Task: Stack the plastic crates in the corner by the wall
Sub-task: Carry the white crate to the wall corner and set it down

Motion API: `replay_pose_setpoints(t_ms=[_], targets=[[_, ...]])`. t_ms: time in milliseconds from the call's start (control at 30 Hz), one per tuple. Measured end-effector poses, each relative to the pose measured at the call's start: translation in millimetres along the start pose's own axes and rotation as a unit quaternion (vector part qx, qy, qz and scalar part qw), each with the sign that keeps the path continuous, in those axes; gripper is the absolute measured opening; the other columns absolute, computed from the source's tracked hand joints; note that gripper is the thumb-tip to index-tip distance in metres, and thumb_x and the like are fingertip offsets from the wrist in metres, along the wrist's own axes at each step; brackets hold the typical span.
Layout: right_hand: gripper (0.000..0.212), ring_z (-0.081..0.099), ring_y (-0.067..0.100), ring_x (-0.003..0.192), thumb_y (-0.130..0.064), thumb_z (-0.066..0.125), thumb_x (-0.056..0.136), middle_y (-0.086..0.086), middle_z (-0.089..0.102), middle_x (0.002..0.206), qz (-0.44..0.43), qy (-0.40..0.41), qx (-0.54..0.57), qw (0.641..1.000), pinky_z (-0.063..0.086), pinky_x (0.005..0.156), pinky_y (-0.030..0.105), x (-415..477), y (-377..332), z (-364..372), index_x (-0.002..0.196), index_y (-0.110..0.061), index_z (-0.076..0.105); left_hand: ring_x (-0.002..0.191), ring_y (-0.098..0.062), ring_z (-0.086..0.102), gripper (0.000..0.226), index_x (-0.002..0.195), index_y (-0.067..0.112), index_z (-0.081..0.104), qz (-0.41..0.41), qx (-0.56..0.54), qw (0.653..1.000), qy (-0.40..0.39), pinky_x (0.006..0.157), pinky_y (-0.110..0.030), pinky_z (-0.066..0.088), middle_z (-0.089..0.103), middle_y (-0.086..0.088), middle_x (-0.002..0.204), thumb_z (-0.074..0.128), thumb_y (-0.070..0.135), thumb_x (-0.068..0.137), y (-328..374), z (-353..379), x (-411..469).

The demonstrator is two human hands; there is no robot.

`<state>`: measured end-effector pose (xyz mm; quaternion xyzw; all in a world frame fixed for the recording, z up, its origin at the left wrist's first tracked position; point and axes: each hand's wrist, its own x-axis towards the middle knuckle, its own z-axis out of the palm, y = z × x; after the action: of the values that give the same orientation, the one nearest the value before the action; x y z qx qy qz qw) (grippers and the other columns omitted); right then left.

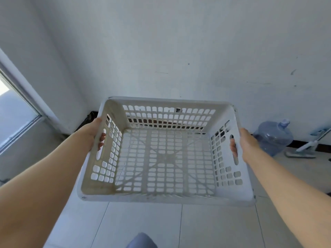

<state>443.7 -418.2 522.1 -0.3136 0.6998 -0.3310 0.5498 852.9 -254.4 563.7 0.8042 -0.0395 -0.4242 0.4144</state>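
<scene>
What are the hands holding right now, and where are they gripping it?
An empty white plastic crate, carried in the air. The left hand and right hand each grip a side wall, fingers hooked through its handle slot.

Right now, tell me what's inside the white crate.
Nothing lies inside the white crate. Only fingertips of the left hand and the right hand poke through its side handle slots. Its slotted base shows pale floor beneath.
</scene>
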Motion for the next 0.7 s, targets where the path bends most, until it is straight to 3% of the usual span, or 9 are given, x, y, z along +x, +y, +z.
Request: replay_pose_setpoints(t_ms=[467, 700], targets=[[0.04, 0.046, 0.02, 0.046, -0.04, 0.037, 0.086, 0.007, 0.053, 0.063, 0.047, 0.074, -0.014, 0.996, 0.037, 0.046, 0.022, 178.9, -65.9, 169.0, 0.089, -0.007, 0.06, 0.05, -0.018, 0.039, 0.056, 0.076, 0.012, 0.052, -0.002, 0.052, 0.997, -0.053, 0.048, -0.026, 0.036, 0.046, -0.003, 0.063, 0.043, 0.068, 0.081, 145.2, 72.2, 266.3], [0.042, 0.051, 0.023, 0.049, -0.041, 0.035, 0.088, 0.012, 0.057, 0.069, 0.09, 0.09, -0.042, 0.991, 0.041, 0.048, 0.026, 275.5, -61.7, 216.4, 0.091, -0.007, 0.059, 0.05, -0.016, 0.04, 0.054, 0.093, 0.013, 0.052, -0.007, 0.063, 0.997, -0.049, 0.046, -0.026, 0.036, 0.045, -0.002, 0.063, 0.046, 0.066, 0.081, 170.7, 133.8, 377.3]])
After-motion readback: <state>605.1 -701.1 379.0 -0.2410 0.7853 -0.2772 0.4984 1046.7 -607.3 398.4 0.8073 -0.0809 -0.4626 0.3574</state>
